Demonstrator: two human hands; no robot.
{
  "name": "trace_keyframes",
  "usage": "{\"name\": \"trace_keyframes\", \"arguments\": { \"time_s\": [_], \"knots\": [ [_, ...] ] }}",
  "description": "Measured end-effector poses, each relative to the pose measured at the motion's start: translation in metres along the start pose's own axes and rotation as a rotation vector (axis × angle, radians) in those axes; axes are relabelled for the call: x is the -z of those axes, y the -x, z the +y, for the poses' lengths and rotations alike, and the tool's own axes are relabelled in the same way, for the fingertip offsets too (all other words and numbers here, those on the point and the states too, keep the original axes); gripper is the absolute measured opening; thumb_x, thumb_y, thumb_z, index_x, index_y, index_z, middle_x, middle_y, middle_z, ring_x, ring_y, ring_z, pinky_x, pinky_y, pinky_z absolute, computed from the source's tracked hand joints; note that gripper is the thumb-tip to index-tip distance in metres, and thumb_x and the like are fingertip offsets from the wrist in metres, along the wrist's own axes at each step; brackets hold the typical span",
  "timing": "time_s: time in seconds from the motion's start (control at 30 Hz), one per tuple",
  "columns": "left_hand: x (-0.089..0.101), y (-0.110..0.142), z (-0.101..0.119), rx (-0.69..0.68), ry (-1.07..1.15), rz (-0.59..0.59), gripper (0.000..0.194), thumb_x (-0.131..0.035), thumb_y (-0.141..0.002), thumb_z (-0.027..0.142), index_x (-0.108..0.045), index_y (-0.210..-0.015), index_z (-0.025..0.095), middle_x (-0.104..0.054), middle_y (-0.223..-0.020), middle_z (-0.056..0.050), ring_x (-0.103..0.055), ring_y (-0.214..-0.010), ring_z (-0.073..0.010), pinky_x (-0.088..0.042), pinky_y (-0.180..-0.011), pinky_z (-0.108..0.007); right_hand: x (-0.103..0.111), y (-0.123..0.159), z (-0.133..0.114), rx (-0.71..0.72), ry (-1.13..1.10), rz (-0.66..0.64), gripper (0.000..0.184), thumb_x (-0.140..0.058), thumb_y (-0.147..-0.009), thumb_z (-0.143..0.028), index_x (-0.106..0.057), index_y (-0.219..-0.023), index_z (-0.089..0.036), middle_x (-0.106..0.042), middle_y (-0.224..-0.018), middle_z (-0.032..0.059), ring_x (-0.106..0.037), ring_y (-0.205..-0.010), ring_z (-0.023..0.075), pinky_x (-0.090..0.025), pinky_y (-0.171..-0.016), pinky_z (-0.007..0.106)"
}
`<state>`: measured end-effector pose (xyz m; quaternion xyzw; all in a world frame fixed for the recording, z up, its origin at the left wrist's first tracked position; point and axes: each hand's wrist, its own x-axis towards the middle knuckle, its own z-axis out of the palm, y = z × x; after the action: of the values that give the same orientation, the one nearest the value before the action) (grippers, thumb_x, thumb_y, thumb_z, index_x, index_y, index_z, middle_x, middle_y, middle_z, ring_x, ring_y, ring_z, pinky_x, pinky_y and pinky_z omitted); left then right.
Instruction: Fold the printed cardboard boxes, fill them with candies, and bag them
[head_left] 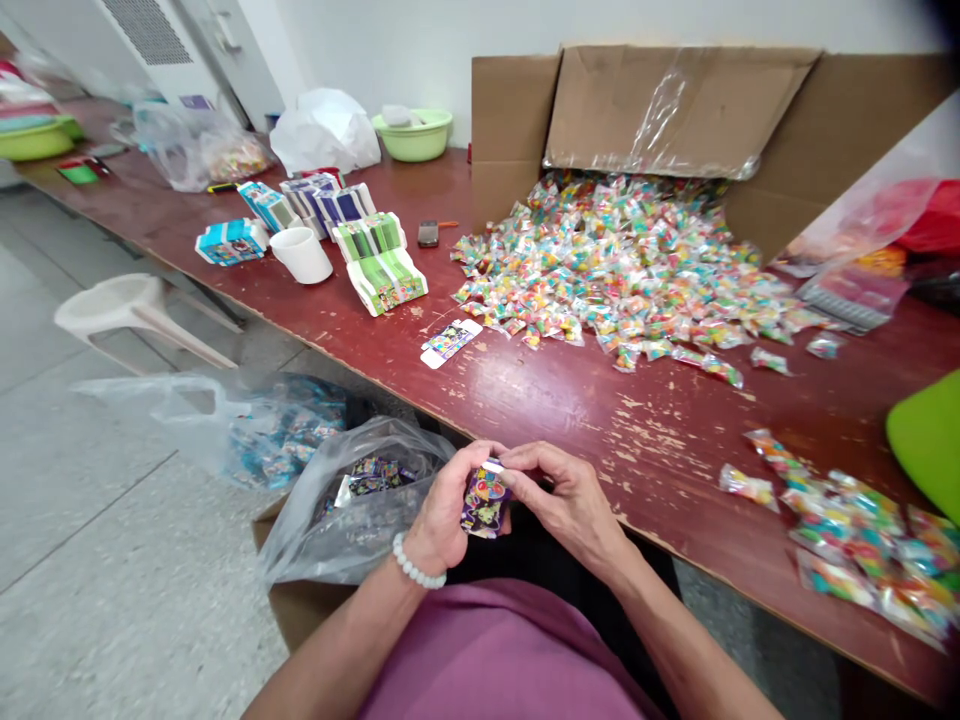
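Observation:
Both hands meet over my lap at the near edge of the red table [570, 400]. My left hand [442, 515], with a white bead bracelet on the wrist, is closed round a small purple printed box [486, 500]. My right hand [566, 495] pinches the top flap of the same box. A flat unfolded box [450, 342] lies on the table just ahead. A large heap of small colourful sachets [622, 265] spills from an open cardboard carton [675, 110].
Plastic bags of finished boxes [360, 500] sit at my left on a carton. Stacks of flat boxes [382, 265], a white cup [302, 255], a phone [428, 233] and a green bowl [414, 133] stand farther back. More sachets [847, 530] lie at right. A white stool [127, 310] stands on the floor.

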<state>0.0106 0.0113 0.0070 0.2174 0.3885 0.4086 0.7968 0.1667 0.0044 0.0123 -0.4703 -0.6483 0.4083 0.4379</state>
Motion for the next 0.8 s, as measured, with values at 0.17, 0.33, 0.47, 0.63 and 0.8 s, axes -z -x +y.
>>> {"name": "trace_keyframes", "arguments": {
  "time_s": [0.17, 0.33, 0.47, 0.63, 0.8],
  "knots": [
    [-0.003, 0.002, 0.000, -0.020, -0.116, 0.007, 0.054, -0.046, -0.093, 0.057, -0.066, -0.121, 0.015, -0.072, -0.082, -0.007, -0.061, -0.046, -0.0132, -0.048, -0.040, -0.023, -0.002, -0.009, -0.003, -0.209, -0.170, -0.004, 0.017, -0.073, -0.080, -0.035, -0.068, -0.077, -0.020, -0.073, -0.076, 0.0028, -0.066, -0.063, 0.0166, -0.054, -0.059, 0.028],
    [0.001, 0.002, 0.000, 0.003, -0.245, 0.020, 0.068, -0.046, -0.089, 0.067, -0.064, -0.129, 0.015, -0.072, -0.076, -0.008, -0.059, -0.043, -0.0118, -0.044, -0.040, -0.020, -0.002, -0.018, -0.005, -0.383, -0.459, -0.056, 0.033, -0.082, -0.068, -0.043, -0.062, -0.064, -0.017, -0.070, -0.066, 0.0011, -0.062, -0.055, 0.0135, -0.052, -0.052, 0.025],
    [0.004, 0.001, 0.001, -0.016, -0.337, 0.040, 0.066, -0.050, -0.088, 0.066, -0.068, -0.124, 0.014, -0.072, -0.070, -0.007, -0.061, -0.044, -0.0135, -0.045, -0.040, -0.021, -0.003, -0.017, -0.007, -0.402, -0.504, -0.047, 0.033, -0.083, -0.069, -0.043, -0.063, -0.065, -0.017, -0.074, -0.075, 0.0032, -0.062, -0.056, 0.0133, -0.051, -0.052, 0.026],
    [0.005, -0.003, 0.003, 0.006, -0.156, 0.053, 0.050, -0.058, -0.087, 0.051, -0.072, -0.115, 0.012, -0.072, -0.073, -0.007, -0.060, -0.045, -0.0145, -0.047, -0.039, -0.023, -0.005, -0.004, -0.005, -0.226, -0.337, -0.084, 0.022, -0.070, -0.086, -0.040, -0.069, -0.079, -0.019, -0.073, -0.100, 0.0069, -0.066, -0.069, 0.0173, -0.055, -0.061, 0.031],
    [0.004, -0.006, -0.002, 0.116, -0.023, 0.081, 0.040, -0.059, -0.080, 0.039, -0.071, -0.111, 0.017, -0.071, -0.081, -0.005, -0.057, -0.045, -0.0118, -0.047, -0.038, -0.024, -0.016, 0.010, 0.006, -0.019, 0.021, 0.000, 0.014, -0.070, -0.087, -0.030, -0.069, -0.099, -0.024, -0.069, -0.097, 0.0052, -0.064, -0.085, 0.0204, -0.052, -0.076, 0.034]
  ]
}}
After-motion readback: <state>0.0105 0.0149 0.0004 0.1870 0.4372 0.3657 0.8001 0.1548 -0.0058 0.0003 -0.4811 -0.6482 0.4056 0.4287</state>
